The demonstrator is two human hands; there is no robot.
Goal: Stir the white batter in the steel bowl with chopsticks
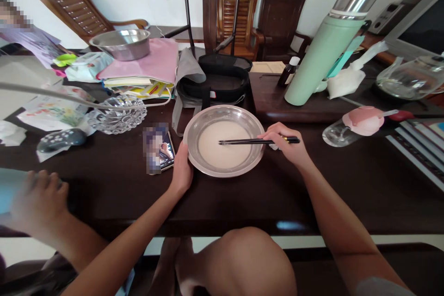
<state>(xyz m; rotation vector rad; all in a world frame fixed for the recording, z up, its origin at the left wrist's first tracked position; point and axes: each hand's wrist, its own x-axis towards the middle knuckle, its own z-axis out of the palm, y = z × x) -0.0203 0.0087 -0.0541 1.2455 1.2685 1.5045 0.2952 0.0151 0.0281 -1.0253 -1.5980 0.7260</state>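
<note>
In the middle of the dark table stands a steel bowl (194, 159) of milky white liquid (225, 155). My left hand (182, 169) grips the bowl's left rim, its thumb along the edge and the other fingers mostly hidden beneath or behind. My right hand (282, 141) is closed around a pair of black chopsticks (243, 141) with gold bands. They lie nearly level over the bowl, their tips pointing left above or at the liquid; whether they touch it I cannot tell. A phone (163, 150) with a lit screen is just left of my left hand.
A cut-glass dish (118, 114), a grey bag (187, 71) and papers bearing another steel bowl (121, 46) sit behind. To the right are a tall green thermos (322, 51), a pink-lidded cup (364, 120) and a glass kettle (409, 81). Another person's hand (41, 199) is at left.
</note>
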